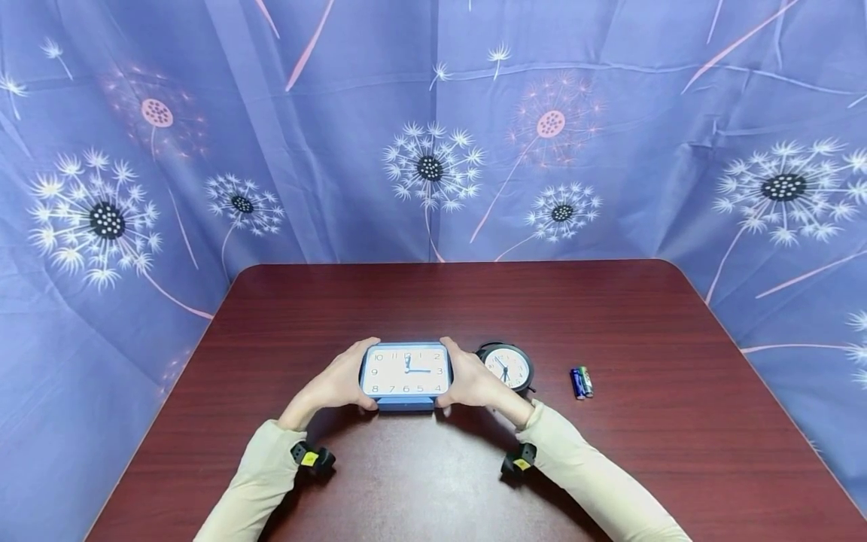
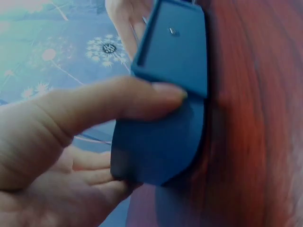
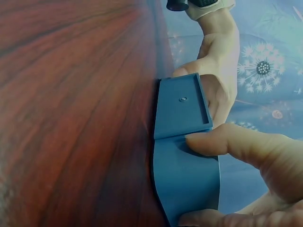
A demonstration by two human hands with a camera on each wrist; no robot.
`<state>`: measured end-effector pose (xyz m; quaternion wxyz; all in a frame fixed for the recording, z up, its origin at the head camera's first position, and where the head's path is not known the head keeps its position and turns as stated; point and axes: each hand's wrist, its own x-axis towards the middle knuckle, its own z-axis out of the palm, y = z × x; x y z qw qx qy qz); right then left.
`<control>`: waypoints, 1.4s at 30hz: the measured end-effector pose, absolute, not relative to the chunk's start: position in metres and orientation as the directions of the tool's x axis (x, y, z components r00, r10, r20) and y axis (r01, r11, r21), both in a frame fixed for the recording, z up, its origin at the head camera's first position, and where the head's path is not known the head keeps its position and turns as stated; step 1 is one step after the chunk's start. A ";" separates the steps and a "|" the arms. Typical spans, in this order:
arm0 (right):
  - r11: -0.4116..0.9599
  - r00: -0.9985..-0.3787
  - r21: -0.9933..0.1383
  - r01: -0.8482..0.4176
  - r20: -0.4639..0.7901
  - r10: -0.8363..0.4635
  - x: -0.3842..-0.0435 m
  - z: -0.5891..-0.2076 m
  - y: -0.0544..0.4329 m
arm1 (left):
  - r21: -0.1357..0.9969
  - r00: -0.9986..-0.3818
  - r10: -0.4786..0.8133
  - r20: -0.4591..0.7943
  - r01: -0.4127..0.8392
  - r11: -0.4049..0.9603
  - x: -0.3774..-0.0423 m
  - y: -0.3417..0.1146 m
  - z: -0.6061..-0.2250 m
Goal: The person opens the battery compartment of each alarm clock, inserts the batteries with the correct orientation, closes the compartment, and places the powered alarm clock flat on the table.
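A blue rectangular desk clock (image 1: 406, 381) with a white face is near the middle of the table, its face toward the head camera. My left hand (image 1: 339, 382) grips its left end, thumb on the near side and fingers round the far side. At the opposite end, my right hand (image 1: 473, 382) holds it the same way. In the left wrist view, the left thumb presses on the clock's blue body (image 2: 163, 144) beside a recessed panel (image 2: 177, 45). The right wrist view shows the right thumb (image 3: 203, 143) close to that panel's edge.
Just beyond my right wrist stands a round black alarm clock (image 1: 508, 366), partly hidden by the hand. Two small batteries (image 1: 580, 383), one blue and one green, lie farther right on the dark red wooden table (image 1: 433, 301). A blue dandelion-patterned curtain (image 1: 339, 150) hangs behind it.
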<state>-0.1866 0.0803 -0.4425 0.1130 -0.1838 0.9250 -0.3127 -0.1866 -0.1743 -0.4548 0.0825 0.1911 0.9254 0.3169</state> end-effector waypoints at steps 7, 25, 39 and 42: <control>0.736 -0.920 -0.635 -0.235 -0.098 -0.379 -0.188 -0.442 0.080 | 0.682 -0.944 0.324 -0.063 0.196 0.705 -0.185 -0.173 -0.453; 0.723 -0.915 -0.639 -0.262 -0.074 -0.397 -0.185 -0.437 0.078 | 0.699 -0.953 0.293 -0.082 0.154 0.699 -0.181 -0.172 -0.449; 0.730 -0.919 -0.643 -0.230 -0.103 -0.381 -0.184 -0.434 0.080 | 0.704 -0.956 0.289 -0.057 0.167 0.690 -0.176 -0.170 -0.444; 0.731 -0.918 -0.644 -0.224 -0.112 -0.380 -0.184 -0.433 0.079 | 0.704 -0.957 0.282 -0.066 0.156 0.693 -0.175 -0.170 -0.444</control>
